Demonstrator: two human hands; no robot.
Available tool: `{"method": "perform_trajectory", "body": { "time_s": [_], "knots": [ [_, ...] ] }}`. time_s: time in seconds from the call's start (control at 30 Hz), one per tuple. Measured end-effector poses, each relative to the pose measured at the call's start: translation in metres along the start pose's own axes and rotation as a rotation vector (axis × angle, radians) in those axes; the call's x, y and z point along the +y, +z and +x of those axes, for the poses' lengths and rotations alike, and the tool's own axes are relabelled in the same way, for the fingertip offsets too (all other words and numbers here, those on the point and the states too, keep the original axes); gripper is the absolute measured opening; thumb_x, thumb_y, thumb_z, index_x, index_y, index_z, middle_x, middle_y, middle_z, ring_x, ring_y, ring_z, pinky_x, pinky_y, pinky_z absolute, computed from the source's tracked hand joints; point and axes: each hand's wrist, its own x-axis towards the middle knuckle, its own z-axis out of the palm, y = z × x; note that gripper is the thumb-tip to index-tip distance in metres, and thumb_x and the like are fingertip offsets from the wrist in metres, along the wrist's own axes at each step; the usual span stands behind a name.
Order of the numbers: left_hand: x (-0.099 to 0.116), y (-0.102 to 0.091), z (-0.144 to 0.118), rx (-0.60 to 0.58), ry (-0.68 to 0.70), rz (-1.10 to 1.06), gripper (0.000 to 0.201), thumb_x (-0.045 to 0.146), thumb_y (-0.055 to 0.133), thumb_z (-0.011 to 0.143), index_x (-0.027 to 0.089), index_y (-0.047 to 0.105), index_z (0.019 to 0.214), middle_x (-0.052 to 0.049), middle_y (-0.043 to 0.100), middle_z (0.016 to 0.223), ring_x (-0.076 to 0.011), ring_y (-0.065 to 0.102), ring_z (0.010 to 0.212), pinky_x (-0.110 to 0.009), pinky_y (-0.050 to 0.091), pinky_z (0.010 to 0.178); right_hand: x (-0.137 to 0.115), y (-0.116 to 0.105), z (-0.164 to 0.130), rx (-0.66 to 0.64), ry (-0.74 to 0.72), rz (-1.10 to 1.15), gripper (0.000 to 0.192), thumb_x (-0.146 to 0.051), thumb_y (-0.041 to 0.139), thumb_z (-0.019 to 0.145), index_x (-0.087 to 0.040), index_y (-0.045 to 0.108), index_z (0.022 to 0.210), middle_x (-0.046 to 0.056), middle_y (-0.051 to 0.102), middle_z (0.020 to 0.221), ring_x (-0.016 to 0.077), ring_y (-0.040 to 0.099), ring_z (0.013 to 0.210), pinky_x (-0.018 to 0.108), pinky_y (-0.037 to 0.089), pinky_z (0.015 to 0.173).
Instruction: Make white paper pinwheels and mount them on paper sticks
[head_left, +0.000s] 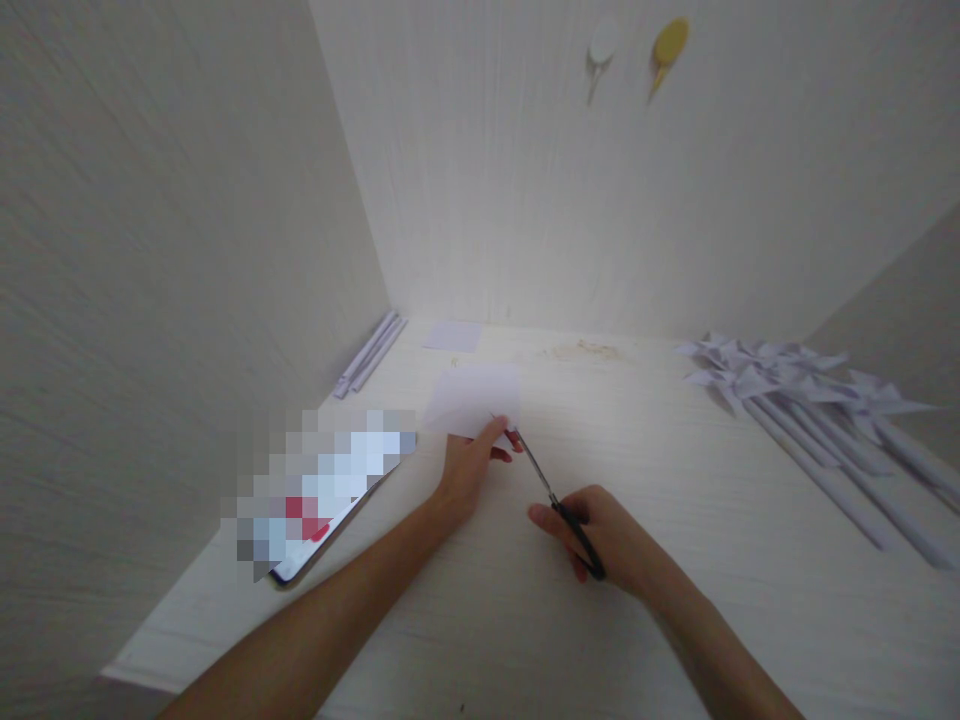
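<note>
Two items are held. Left hand (472, 464) pinches paper (474, 393) at its near edge; right hand (604, 528) grips scissors (553, 497), blades at the paper.

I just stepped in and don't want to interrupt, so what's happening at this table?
Someone is working with paper and scissors. Their left hand holds a sheet of paper by its near edge, and their right hand grips the scissors, the blades reaching that sheet's near right corner. Whether they have cut it yet, I can't tell. Paper pinwheels lie on the right; paper rolls and a phone are on the left.
</note>
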Motion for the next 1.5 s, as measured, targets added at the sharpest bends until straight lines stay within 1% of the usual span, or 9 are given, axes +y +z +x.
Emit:
{"method": "perform_trajectory", "body": {
  "time_s": [0.37, 0.67, 0.87, 1.17, 1.5],
  "knots": [
    [0.0005, 0.0, 0.0006, 0.011, -0.002, 0.008, 0.014, 0.028, 0.053, 0.068, 0.014, 0.052, 0.065, 0.002, 0.054, 0.058, -0.0094, 0.052, 0.051, -0.018, 0.039, 0.042, 0.0011, 0.0008, 0.0016, -0.006, 0.007, 0.0, 0.056, -0.063, 0.041, 0.068, -0.017, 0.044, 0.036, 0.002, 0.045, 0.033, 0.0092, 0.039, 0.032, 0.023, 0.033, 0.041],
    [0.0003, 0.0009, 0.0011, 0.021, -0.002, 0.014, 0.013, 0.026, 0.053, 0.069, 0.014, 0.052, 0.065, 0.002, 0.054, 0.057, -0.009, 0.052, 0.05, -0.018, 0.039, 0.041, 0.001, -0.0001, 0.0015, -0.005, 0.011, -0.039, 0.054, -0.063, 0.042, 0.067, -0.016, 0.043, 0.04, 0.002, 0.046, 0.036, 0.0091, 0.04, 0.034, 0.022, 0.029, 0.038],
    [-0.0001, 0.0007, 0.0006, 0.033, 0.0, -0.011, 0.013, 0.027, 0.053, 0.068, 0.014, 0.052, 0.065, 0.002, 0.054, 0.056, -0.0092, 0.052, 0.049, -0.018, 0.039, 0.041, 0.0023, -0.0005, 0.0009, -0.034, 0.012, -0.012, 0.058, -0.064, 0.04, 0.068, -0.015, 0.045, 0.037, 0.002, 0.045, 0.034, 0.0085, 0.04, 0.033, 0.022, 0.032, 0.04],
    [0.0028, 0.0005, 0.0008, 0.026, -0.002, -0.017, 0.013, 0.026, 0.053, 0.067, 0.014, 0.054, 0.062, 0.002, 0.055, 0.056, -0.0094, 0.053, 0.049, -0.019, 0.038, 0.042, 0.0027, -0.0024, 0.0018, -0.049, -0.005, 0.005, 0.059, -0.064, 0.039, 0.068, -0.016, 0.045, 0.036, 0.001, 0.044, 0.033, 0.0076, 0.038, 0.031, 0.022, 0.031, 0.039],
    [0.0001, -0.0003, 0.0032, 0.034, -0.026, -0.026, 0.011, 0.023, 0.055, 0.065, 0.013, 0.054, 0.061, 0.002, 0.056, 0.054, -0.0093, 0.053, 0.047, -0.018, 0.038, 0.04, 0.0032, -0.0031, 0.0019, -0.071, -0.003, -0.001, 0.058, -0.064, 0.039, 0.068, -0.016, 0.044, 0.036, 0.001, 0.044, 0.034, 0.0073, 0.037, 0.031, 0.022, 0.03, 0.038]
  ]
}}
